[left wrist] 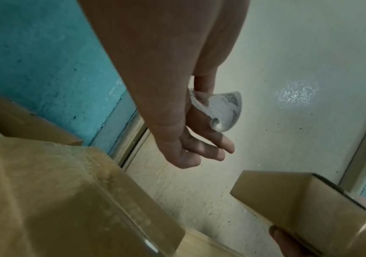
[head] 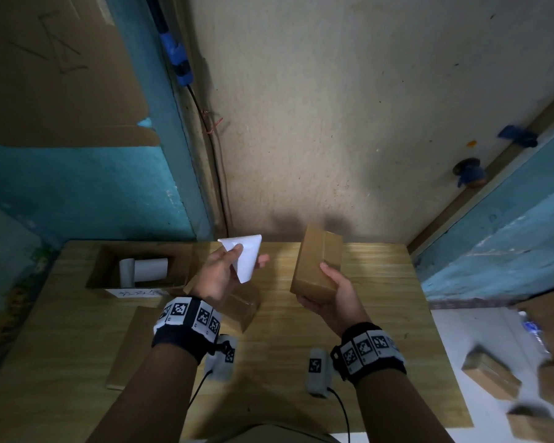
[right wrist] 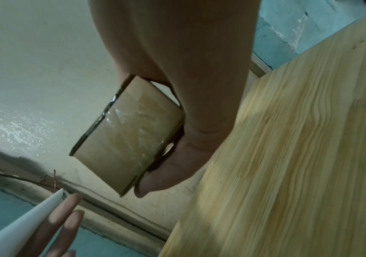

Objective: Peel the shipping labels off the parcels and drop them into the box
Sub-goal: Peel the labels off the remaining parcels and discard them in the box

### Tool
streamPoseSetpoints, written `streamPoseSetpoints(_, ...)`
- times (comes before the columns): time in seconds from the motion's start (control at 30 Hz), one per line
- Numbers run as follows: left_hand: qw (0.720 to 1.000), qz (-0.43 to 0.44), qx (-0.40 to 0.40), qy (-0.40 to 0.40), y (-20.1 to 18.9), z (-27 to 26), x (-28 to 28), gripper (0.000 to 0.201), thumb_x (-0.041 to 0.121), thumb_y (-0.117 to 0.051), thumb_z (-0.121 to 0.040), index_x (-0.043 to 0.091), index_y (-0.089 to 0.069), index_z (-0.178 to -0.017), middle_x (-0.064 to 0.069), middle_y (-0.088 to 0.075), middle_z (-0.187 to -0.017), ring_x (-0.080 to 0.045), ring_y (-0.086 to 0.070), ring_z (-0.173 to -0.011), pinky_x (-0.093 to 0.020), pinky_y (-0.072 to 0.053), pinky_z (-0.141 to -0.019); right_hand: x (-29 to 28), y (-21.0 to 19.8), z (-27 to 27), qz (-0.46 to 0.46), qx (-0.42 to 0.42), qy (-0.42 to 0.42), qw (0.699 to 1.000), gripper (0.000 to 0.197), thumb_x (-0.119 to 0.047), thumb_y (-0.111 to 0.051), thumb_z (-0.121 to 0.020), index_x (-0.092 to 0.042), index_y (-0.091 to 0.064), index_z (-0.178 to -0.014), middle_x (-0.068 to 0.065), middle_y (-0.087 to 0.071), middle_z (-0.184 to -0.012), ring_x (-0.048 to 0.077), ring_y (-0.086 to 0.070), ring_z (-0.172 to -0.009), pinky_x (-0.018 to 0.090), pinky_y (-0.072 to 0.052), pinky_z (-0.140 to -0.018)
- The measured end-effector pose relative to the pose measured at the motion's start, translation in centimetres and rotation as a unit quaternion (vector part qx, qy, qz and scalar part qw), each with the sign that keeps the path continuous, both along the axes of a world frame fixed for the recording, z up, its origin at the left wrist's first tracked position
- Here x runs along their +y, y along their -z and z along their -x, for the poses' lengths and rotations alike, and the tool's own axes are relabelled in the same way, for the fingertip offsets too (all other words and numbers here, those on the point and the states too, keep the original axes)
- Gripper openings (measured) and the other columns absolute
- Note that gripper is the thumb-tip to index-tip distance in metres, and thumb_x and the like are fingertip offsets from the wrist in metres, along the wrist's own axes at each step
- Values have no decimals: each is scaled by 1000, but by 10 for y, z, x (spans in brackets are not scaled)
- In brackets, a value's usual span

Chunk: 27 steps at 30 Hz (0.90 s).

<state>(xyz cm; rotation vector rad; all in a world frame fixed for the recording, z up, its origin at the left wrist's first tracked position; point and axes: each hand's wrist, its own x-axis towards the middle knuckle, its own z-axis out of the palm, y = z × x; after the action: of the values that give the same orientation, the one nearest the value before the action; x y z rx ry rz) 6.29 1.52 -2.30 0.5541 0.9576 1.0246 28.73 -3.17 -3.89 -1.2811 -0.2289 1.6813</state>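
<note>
My left hand pinches a peeled white shipping label between thumb and fingers, above the table just right of the open cardboard box. In the left wrist view the label curls, its printed side showing. My right hand grips a brown taped parcel by its near end, tilted up above the table's middle; the right wrist view shows the parcel held between thumb and fingers. Curled white labels lie inside the box. Another parcel sits on the table under my left hand.
The wooden table stands against a beige wall. A flat cardboard piece lies at the front left. Several brown parcels rest on a white surface to the right. Blue walls flank both sides.
</note>
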Motion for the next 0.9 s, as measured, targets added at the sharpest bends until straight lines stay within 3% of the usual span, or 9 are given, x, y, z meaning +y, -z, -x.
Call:
streamPoseSetpoints(0.13,1000,4,14,-4,1,0,0,39,19,-45,-99,-6,-45,-130,-34,-62,-115,-40,-65,-100,-35,-55,-84,0,16,-5,53,-169,-78,981,62,-39,-75,-86,-9,-55,-136,15,-66,-126,35,-66,-113,40,-63,-77)
streamPoseSetpoints(0.2,1000,7,13,-20,3,0,1,40,16,-48,-98,-8,-46,-129,-36,-60,-118,-40,-66,-96,-37,-55,-86,-1,22,-9,76,-221,-109,966,62,-40,-76,-86,-9,-54,-136,13,-65,-124,33,-65,-112,39,-62,-75)
streamPoseSetpoints(0.33,998,32,23,-52,7,0,4,39,15,-49,-97,-7,-47,-129,-33,-59,-120,-46,-59,-110,-49,-45,-101,-5,28,-12,112,-261,-152,947,53,-35,-69,-93,-7,-55,-135,12,-65,-122,29,-62,-108,41,-57,-82)
streamPoseSetpoints(0.43,995,44,28,-80,7,1,4,31,15,-52,-96,0,-52,-123,-24,-64,-112,-38,-66,-98,-39,-56,-83,-8,31,-12,138,-293,-191,927,56,-45,-66,-94,-8,-55,-135,11,-65,-122,25,-62,-98,38,-50,-82)
streamPoseSetpoints(0.5,994,34,59,-80,7,1,3,19,14,-51,-97,7,-59,-113,-15,-67,-103,-31,-68,-89,-33,-57,-74,-11,33,-14,155,-313,-215,912,62,-55,-64,-93,-7,-57,-132,12,-66,-119,25,-63,-98,35,-51,-81)
streamPoseSetpoints(0.63,989,15,129,-67,7,0,-1,20,17,-52,-97,8,-63,-111,-6,-72,-89,-33,-66,-93,-43,-49,-89,-12,39,-20,169,-351,-229,892,72,-66,-62,-90,-1,-65,-121,18,-71,-115,23,-62,-82,29,-50,-66)
streamPoseSetpoints(0.77,982,27,174,-73,6,4,0,14,21,-55,-96,18,-67,-89,-1,-75,-75,-34,-66,-95,-45,-48,-92,-12,43,-20,178,-360,-232,886,68,-61,-63,-91,1,-64,-121,17,-71,-112,24,-62,-80,28,-48,-61)
streamPoseSetpoints(0.9,978,28,202,-43,4,5,-2,14,23,-60,-93,18,-71,-86,-17,-72,-93,-39,-65,-99,-53,-48,-94,-13,43,-17,172,-395,-242,869,44,-41,-64,-97,1,-61,-110,11,-64,-88,25,-59,-76,30,-46,-64)
